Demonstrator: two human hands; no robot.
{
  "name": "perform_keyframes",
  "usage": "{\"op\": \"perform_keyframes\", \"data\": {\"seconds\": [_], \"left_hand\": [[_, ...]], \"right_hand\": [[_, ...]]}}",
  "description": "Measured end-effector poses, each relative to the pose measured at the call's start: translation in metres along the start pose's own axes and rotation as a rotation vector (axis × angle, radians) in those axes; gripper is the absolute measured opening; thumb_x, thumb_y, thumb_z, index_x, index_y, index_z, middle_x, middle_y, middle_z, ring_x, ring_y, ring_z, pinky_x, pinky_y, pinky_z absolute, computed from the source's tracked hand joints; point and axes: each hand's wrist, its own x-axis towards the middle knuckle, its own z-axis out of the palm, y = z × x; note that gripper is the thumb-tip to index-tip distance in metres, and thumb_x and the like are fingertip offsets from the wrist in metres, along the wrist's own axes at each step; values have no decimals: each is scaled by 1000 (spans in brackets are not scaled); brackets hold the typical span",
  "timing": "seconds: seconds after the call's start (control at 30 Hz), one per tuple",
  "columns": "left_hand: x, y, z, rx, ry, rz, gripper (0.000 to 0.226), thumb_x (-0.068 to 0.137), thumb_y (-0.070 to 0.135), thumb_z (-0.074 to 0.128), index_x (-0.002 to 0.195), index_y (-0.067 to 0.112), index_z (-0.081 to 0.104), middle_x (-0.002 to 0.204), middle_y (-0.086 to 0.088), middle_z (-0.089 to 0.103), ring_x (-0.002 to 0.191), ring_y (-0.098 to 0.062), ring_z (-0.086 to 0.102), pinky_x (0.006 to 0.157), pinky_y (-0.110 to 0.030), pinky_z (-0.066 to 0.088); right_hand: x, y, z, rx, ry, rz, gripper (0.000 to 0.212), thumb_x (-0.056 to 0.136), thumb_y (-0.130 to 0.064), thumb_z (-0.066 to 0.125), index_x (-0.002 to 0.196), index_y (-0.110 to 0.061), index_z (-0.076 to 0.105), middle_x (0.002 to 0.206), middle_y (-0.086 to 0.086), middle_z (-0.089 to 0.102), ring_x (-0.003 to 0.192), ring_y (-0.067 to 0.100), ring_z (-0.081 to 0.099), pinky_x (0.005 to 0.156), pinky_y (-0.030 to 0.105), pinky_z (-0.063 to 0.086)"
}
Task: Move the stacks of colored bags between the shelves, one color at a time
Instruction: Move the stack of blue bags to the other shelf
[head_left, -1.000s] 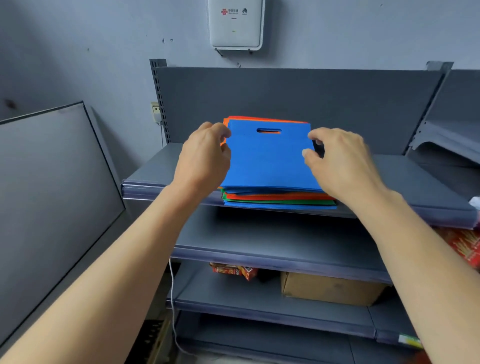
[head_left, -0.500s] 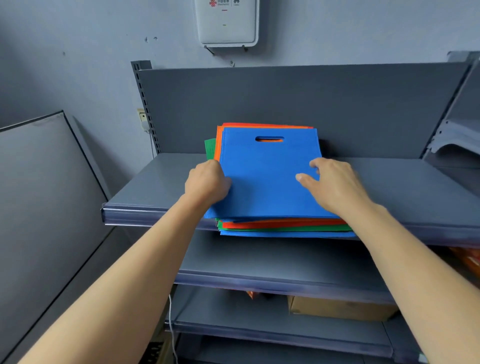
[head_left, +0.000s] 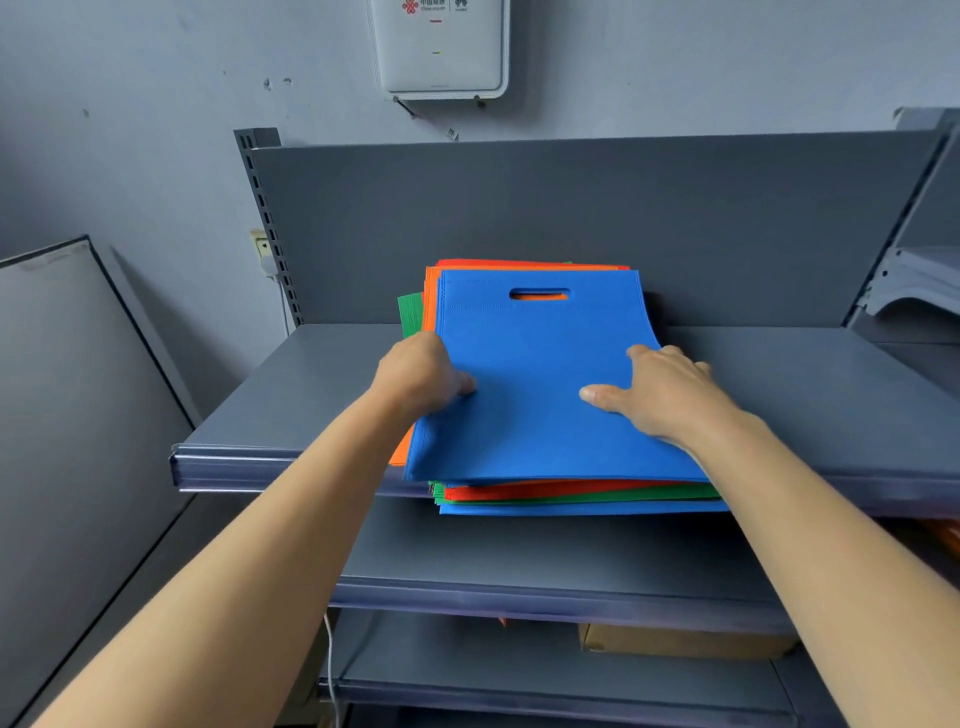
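A pile of flat fabric bags lies on the top grey shelf (head_left: 291, 395) and overhangs its front edge. On top is a blue stack (head_left: 535, 358) with a cut-out handle. Under it show orange bags (head_left: 430, 301), green bags (head_left: 410, 314), red bags (head_left: 561, 490) and a further blue layer (head_left: 571, 509). My left hand (head_left: 423, 374) grips the blue stack's left edge, thumb on top and fingers curled under. My right hand (head_left: 660, 395) grips the right edge, its thumb lying flat on the blue top and its fingers over the side.
A second grey shelf (head_left: 545, 566) lies directly below, and a lower one holds a cardboard box (head_left: 680, 642). A grey panel (head_left: 78, 415) leans at the left. A white router box (head_left: 441, 47) hangs on the wall. Another shelf unit (head_left: 919, 291) stands at the right.
Both hands have come down from the far part of the pile to the blue stack's side edges, and the left hand has taken hold of it. The view has tilted up.
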Motion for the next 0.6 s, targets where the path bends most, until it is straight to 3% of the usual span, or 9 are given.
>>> {"op": "perform_keyframes", "data": {"seconds": [0.13, 0.23, 0.37, 0.43, 0.5, 0.6], "left_hand": [[1, 4, -6, -97, -89, -52, 42, 78, 30, 74, 66, 7, 40, 62, -4, 32, 54, -16, 30, 47, -24, 22], [1, 8, -8, -162, -105, -69, 38, 76, 27, 76, 86, 3, 48, 70, -6, 42, 66, -21, 41, 51, -27, 30], [2, 13, -1, -240, -111, 27, 48, 78, 15, 73, 116, 13, 43, 111, -15, 54, 93, -28, 52, 79, -36, 46], [-2, 14, 5, -90, -15, 167, 46, 83, 9, 64, 121, 19, 41, 120, -9, 48, 102, -25, 50, 85, -32, 42], [-8, 14, 9, 64, 96, 308, 41, 85, 2, 54, 124, 13, 48, 122, -5, 46, 106, -26, 51, 86, -30, 40], [-19, 17, 11, 171, 174, 375, 48, 78, -7, 45, 124, 5, 53, 125, -7, 47, 102, -37, 55, 86, -43, 47]], "right_hand": [[4, 2, 1, 3, -14, 7, 81, 84, -64, 48, 143, -13, 28, 151, 13, 22, 132, 37, 31, 102, 46, 37], [5, 3, 2, 8, -22, -1, 80, 84, -65, 49, 141, -13, 30, 151, 12, 24, 130, 36, 34, 101, 46, 39], [6, 5, 2, 7, -32, -9, 79, 84, -64, 49, 141, -13, 31, 150, 12, 25, 130, 35, 34, 100, 45, 39], [5, 6, 1, 13, -31, -11, 78, 84, -64, 49, 140, -12, 32, 149, 11, 27, 130, 35, 35, 100, 44, 39], [5, 6, 0, 12, -25, -10, 76, 84, -64, 50, 138, -12, 35, 146, 11, 30, 128, 36, 36, 99, 44, 38], [6, 5, -2, 2, -17, -4, 73, 83, -65, 49, 133, -13, 40, 142, 11, 34, 123, 36, 39, 98, 45, 39]]}}
